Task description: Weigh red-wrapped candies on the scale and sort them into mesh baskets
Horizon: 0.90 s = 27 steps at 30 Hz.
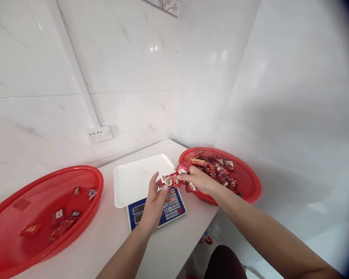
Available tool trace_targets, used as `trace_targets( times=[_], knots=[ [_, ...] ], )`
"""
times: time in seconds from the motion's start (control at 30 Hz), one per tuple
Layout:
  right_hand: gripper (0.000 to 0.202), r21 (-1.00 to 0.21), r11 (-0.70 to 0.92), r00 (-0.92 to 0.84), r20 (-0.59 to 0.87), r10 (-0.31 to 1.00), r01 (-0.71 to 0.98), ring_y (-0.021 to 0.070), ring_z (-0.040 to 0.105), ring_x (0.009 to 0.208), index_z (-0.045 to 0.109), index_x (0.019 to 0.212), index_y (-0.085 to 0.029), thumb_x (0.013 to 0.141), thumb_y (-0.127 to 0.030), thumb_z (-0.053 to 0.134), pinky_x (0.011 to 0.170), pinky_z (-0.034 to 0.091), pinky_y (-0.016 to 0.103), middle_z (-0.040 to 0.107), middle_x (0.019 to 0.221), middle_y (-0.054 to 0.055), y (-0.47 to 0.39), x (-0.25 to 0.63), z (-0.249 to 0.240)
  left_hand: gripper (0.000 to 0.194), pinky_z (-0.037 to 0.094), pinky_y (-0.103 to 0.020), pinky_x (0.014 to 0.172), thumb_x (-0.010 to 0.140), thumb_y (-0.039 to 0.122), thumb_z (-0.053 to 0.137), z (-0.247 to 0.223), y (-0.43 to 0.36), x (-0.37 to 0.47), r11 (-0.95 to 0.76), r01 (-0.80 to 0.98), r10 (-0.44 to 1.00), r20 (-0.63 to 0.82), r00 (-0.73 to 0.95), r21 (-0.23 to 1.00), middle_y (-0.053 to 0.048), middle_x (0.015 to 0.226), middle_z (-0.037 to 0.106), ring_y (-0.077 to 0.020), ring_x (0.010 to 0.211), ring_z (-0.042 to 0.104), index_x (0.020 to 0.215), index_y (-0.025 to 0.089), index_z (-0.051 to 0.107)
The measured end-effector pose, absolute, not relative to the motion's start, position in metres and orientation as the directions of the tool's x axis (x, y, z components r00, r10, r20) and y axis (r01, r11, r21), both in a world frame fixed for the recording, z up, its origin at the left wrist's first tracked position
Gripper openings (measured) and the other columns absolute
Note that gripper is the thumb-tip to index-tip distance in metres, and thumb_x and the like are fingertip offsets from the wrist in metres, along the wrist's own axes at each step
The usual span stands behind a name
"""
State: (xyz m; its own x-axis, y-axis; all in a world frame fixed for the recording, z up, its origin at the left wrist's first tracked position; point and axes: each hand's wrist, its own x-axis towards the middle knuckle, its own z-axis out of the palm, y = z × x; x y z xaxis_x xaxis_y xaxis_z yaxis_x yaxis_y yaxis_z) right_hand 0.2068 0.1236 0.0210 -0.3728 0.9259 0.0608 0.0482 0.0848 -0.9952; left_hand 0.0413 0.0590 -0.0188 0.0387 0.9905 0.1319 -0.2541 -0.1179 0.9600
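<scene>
Several red wrapped candies (182,169) are held in my right hand (196,179), its fingers wrapped round them by the near left rim of the right red basket (254,182). My left hand (157,195) is beside it, over the keypad of the blue and white scale (170,211). Its thumb and fingers close on a red and white candy (166,181) at the left end of the bunch. Behind my hands, the scale's white tray (133,176) carries nothing visible. The right basket holds many red candies (218,166).
At the left stands another red basket (87,172) with several wrapped candies (65,226) in it. The white table (168,248) ends at a diagonal right edge. Marbled walls rise behind, with a socket panel (99,134). A dark-clothed knee (224,263) shows below.
</scene>
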Motion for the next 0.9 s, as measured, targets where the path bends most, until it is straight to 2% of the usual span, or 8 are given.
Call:
trace_targets(
  times=[0.1, 0.2, 0.4, 0.5, 0.6, 0.77, 0.83, 0.9],
  knots=[
    [0.026, -1.000, -0.003, -0.419, 0.002, 0.908, -0.011, 0.0121, 0.059, 0.055, 0.052, 0.089, -0.019, 0.068, -0.028, 0.065, 0.046, 0.041, 0.020, 0.060, 0.062, -0.005, 0.120, 0.169, 0.008, 0.040, 0.050, -0.026, 0.061, 0.082, 0.040, 0.053, -0.014, 0.071, 0.021, -0.210, -0.038, 0.973, 0.205, -0.104, 0.977, 0.001, 0.081, 0.055, -0.0115, 0.064, 0.055, 0.118, 0.022, 0.047],
    [0.029, -0.991, -0.097, -0.383, -0.057, 0.922, -0.087, 0.0118, 0.060, 0.051, 0.050, 0.090, -0.020, 0.067, -0.029, 0.065, 0.040, 0.038, 0.018, 0.062, 0.063, -0.004, 0.126, 0.140, -0.004, 0.034, 0.048, -0.023, 0.057, 0.080, 0.036, 0.055, -0.018, 0.082, 0.001, -0.241, 0.119, 0.946, 0.260, -0.193, 0.963, 0.001, 0.074, 0.057, -0.0113, 0.061, 0.053, 0.109, 0.019, 0.054],
    [0.024, -0.982, -0.124, -0.318, -0.075, 0.945, -0.139, 0.0096, 0.058, 0.050, 0.049, 0.091, -0.019, 0.071, -0.025, 0.062, 0.040, 0.038, 0.016, 0.059, 0.061, -0.003, 0.143, 0.114, -0.013, 0.047, 0.048, -0.024, 0.054, 0.079, 0.027, 0.055, -0.018, 0.095, -0.039, -0.201, 0.282, 0.914, 0.283, -0.291, 0.938, -0.006, 0.097, 0.059, -0.0113, 0.062, 0.057, 0.124, 0.020, 0.045],
    [0.019, -0.979, -0.139, -0.279, -0.094, 0.956, -0.147, 0.0086, 0.056, 0.048, 0.049, 0.090, -0.020, 0.077, -0.031, 0.057, 0.036, 0.036, 0.015, 0.058, 0.066, -0.002, 0.152, 0.113, -0.014, 0.057, 0.050, -0.028, 0.065, 0.075, 0.024, 0.060, -0.017, 0.094, -0.054, -0.184, 0.347, 0.887, 0.308, -0.345, 0.920, -0.013, 0.130, 0.042, -0.0143, 0.074, 0.061, 0.129, 0.024, 0.041],
    [0.019, -0.976, -0.150, -0.243, -0.109, 0.964, -0.156, 0.0074, 0.053, 0.046, 0.049, 0.092, -0.021, 0.082, -0.037, 0.051, 0.033, 0.034, 0.015, 0.056, 0.073, -0.001, 0.157, 0.114, -0.014, 0.053, 0.049, -0.031, 0.071, 0.079, 0.028, 0.057, -0.015, 0.086, -0.057, -0.176, 0.376, 0.873, 0.321, -0.368, 0.910, -0.013, 0.138, 0.035, -0.0186, 0.086, 0.060, 0.129, 0.024, 0.041],
    [0.024, -0.975, -0.173, -0.349, -0.114, 0.930, -0.143, 0.0058, 0.047, 0.041, 0.053, 0.094, -0.020, 0.079, -0.039, 0.056, 0.034, 0.033, 0.016, 0.056, 0.068, -0.002, 0.137, 0.121, -0.007, 0.040, 0.049, -0.025, 0.049, 0.084, 0.040, 0.050, -0.013, 0.063, -0.031, -0.182, 0.294, 0.956, 0.239, -0.170, 0.938, -0.009, 0.111, 0.059, -0.0124, 0.058, 0.059, 0.120, 0.022, 0.050],
    [0.029, -0.978, -0.187, -0.508, -0.116, 0.853, -0.090, 0.0049, 0.042, 0.037, 0.057, 0.089, -0.019, 0.073, -0.042, 0.064, 0.032, 0.029, 0.015, 0.053, 0.060, -0.004, 0.120, 0.127, -0.006, 0.041, 0.050, -0.026, 0.052, 0.085, 0.043, 0.049, -0.012, 0.054, -0.019, -0.210, 0.216, 0.976, 0.218, -0.017, 0.954, -0.008, 0.107, 0.062, -0.0155, 0.067, 0.062, 0.120, 0.021, 0.050],
    [0.034, -0.979, -0.201, -0.627, -0.133, 0.767, -0.038, 0.0040, 0.039, 0.036, 0.059, 0.084, -0.018, 0.067, -0.045, 0.069, 0.032, 0.025, 0.015, 0.050, 0.055, -0.006, 0.101, 0.132, -0.009, 0.041, 0.052, -0.031, 0.066, 0.085, 0.043, 0.049, -0.012, 0.045, -0.009, -0.232, 0.139, 0.970, 0.219, 0.103, 0.963, -0.008, 0.102, 0.064, -0.0201, 0.082, 0.062, 0.118, 0.018, 0.052]
  ],
)
